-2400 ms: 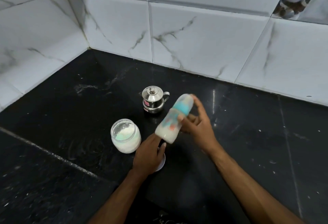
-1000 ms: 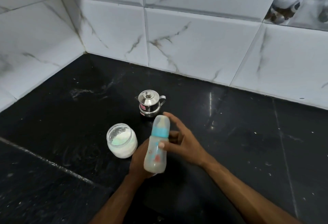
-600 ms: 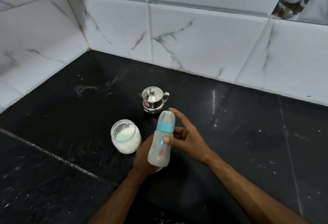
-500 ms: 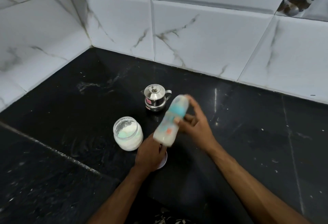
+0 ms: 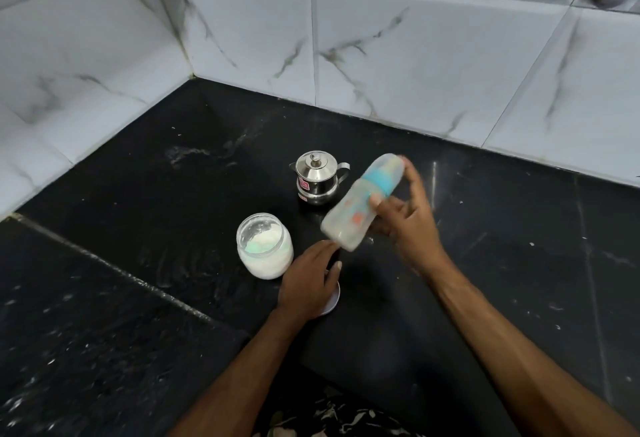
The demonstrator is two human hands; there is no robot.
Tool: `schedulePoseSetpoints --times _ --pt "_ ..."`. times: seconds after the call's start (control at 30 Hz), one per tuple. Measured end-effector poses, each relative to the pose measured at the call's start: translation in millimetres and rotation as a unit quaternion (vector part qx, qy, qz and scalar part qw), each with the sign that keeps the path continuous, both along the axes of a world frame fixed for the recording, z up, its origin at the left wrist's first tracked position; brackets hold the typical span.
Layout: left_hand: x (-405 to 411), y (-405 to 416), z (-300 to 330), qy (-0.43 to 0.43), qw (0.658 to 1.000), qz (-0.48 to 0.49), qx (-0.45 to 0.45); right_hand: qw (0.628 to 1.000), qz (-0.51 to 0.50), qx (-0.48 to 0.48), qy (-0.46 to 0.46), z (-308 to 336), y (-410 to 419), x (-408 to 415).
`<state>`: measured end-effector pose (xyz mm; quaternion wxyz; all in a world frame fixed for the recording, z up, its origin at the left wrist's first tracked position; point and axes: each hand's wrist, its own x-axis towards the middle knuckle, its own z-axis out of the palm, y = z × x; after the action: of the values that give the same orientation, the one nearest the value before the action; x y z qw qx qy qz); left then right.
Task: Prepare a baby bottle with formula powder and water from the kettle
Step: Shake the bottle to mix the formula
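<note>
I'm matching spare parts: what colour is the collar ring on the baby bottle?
Light blue, on the baby bottle; shown in the head view.

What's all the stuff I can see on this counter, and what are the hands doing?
baby bottle: one, cloudy clear with a blue collar, tilted in the air, blurred
kettle: one, small, steel, lid on, standing behind the bottle
powder jar: one, clear, open, white powder inside, left of the hands
lid: one, white, flat on the counter, mostly under a hand
counter: black stone, white marbled wall tiles behind
right hand: grips the bottle
left hand: rests on the lid
</note>
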<state>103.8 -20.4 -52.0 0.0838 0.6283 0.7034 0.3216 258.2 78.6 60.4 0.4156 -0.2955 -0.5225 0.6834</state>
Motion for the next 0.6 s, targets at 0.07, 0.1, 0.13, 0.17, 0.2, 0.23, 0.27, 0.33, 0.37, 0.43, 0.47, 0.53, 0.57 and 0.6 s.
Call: schedulePoseSetpoints --times 0.07,0.1,0.13,0.17,0.2,0.23,0.27,0.33,0.37,0.43,0.47,0.53,0.57,0.6 --pt "-0.4 -6.5 7.7 -0.122 0.992 0.027 -0.013 0.991 0.114 0.037 -0.052 -9.0 -15.6 -0.7" --pt "0.2 -7.4 8.3 -0.147 0.989 0.022 -0.011 0.984 0.152 0.052 -0.075 -12.2 -20.7 -0.8" --pt "1.6 -7.9 9.2 -0.157 0.988 0.005 0.003 0.983 0.156 0.060 -0.081 -12.6 -21.2 -0.7" --pt "1.9 -7.3 8.1 -0.133 0.991 -0.001 0.021 0.988 0.127 0.055 -0.069 -9.4 -18.4 -0.8" --pt "2.0 -5.1 7.1 -0.096 0.995 0.004 0.029 0.995 0.076 0.036 -0.049 -5.0 -12.8 -0.7" --pt "1.1 -1.5 3.2 -0.034 0.999 0.001 0.036 0.999 0.021 0.011 -0.023 -0.2 -5.4 0.8" --pt "0.6 0.9 1.6 0.001 1.000 -0.005 0.027 1.000 -0.024 -0.007 0.001 3.3 1.0 2.5" --pt "0.1 1.5 -2.5 0.005 1.000 -0.008 0.020 0.999 -0.047 -0.017 0.014 2.9 2.4 3.7" --pt "-0.4 0.6 -2.7 -0.023 1.000 -0.010 0.012 1.000 -0.024 -0.007 -0.006 -0.7 -2.0 3.8" --pt "-0.7 -2.4 1.3 -0.116 0.993 -0.006 0.020 0.994 0.078 0.028 -0.068 -8.5 -16.6 3.5" --pt "-0.7 -2.8 2.3 -0.142 0.990 -0.015 0.019 0.988 0.114 0.042 -0.090 -10.4 -20.9 4.1" --pt "0.7 -3.0 3.9 -0.102 0.995 -0.001 0.016 0.993 0.084 0.039 -0.069 -7.1 -16.7 3.3" --pt "0.2 -1.5 2.3 -0.056 0.998 0.007 0.017 0.999 0.031 0.017 -0.039 -3.1 -10.2 3.2" --pt "0.5 0.9 2.2 -0.020 1.000 0.003 0.015 1.000 -0.019 -0.007 -0.009 0.9 -3.3 3.6"
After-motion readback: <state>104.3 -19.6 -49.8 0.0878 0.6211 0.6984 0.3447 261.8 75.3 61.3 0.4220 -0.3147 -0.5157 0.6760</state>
